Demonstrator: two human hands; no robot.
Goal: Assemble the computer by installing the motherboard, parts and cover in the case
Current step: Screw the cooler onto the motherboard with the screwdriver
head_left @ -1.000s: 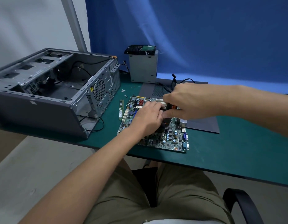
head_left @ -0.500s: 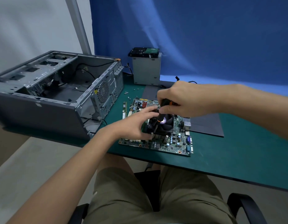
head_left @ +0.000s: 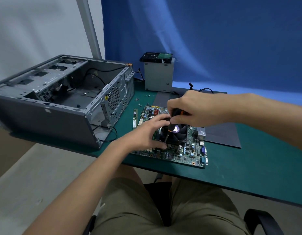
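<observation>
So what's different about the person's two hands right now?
The right hand grips the screwdriver from above. The left hand holds no tool and sits lower, clasping the side of the fan. Both hands work over the motherboard.

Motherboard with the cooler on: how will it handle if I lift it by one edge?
The motherboard is probably stiff but top-heavy: the bulky cooler sits near its middle. Likely fragile too: small exposed parts cover it.
</observation>
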